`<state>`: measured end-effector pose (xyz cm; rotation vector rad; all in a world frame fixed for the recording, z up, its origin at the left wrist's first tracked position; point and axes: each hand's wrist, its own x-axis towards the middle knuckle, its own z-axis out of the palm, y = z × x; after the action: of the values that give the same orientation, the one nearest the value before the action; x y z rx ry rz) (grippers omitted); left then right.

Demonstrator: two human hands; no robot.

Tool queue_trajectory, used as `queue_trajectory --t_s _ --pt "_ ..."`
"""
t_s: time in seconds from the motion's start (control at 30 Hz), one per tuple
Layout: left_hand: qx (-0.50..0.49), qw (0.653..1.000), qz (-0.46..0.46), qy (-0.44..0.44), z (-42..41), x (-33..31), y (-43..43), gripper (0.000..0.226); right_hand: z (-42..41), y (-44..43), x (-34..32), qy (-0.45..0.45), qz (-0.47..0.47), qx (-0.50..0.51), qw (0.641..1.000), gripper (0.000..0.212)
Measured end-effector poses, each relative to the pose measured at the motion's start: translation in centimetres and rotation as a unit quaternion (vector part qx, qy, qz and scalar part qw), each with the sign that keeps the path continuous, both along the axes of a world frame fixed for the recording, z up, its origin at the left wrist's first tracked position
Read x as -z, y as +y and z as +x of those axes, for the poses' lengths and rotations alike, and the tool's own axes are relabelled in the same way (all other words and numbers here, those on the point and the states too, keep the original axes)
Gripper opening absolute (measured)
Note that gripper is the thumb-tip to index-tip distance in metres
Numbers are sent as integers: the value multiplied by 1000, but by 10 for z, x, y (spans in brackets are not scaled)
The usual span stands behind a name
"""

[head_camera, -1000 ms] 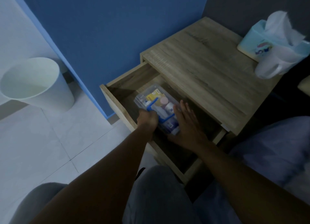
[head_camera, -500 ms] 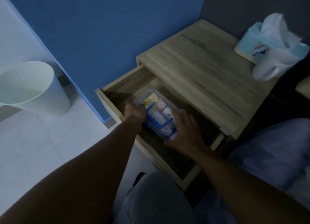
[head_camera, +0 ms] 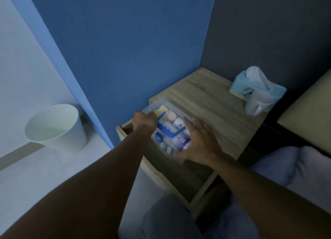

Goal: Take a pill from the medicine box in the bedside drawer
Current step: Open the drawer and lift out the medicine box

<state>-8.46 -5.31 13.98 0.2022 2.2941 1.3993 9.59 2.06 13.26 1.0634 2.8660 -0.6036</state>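
Note:
The medicine box (head_camera: pixel 169 129) is a clear plastic case with a blue handle, packed with small bottles and packets. It is held up above the open wooden drawer (head_camera: pixel 180 178) of the bedside table (head_camera: pixel 211 106), tilted. My left hand (head_camera: pixel 144 121) grips its far left end. My right hand (head_camera: pixel 196 143) wraps its near right end, fingers spread along the side. The lid looks closed. No single pill can be made out.
A tissue box (head_camera: pixel 256 88) and a white plastic cup (head_camera: pixel 258 102) stand at the table's back right. A white waste bin (head_camera: pixel 55 126) sits on the tiled floor to the left. The blue wall runs behind the drawer; bedding lies at right.
Both hands have lifted the medicine box up out of the drawer, and it now hangs above the drawer's rim. The camera has tilted upward.

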Motion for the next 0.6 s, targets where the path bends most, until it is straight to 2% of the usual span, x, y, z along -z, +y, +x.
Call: queue_trajectory --t_s 0.27,0.53,0.6 --pt "45 996 43 57 -30 -55 35 47 -20 46 -64 36 66 17 997 132" --pt "108 991 77 15 -79 -29 88 41 -56 99 -52 31 56 29 998 129" --pt "119 990 72 7 -88 -16 99 46 -64 111 -42 29 52 26 998 128"
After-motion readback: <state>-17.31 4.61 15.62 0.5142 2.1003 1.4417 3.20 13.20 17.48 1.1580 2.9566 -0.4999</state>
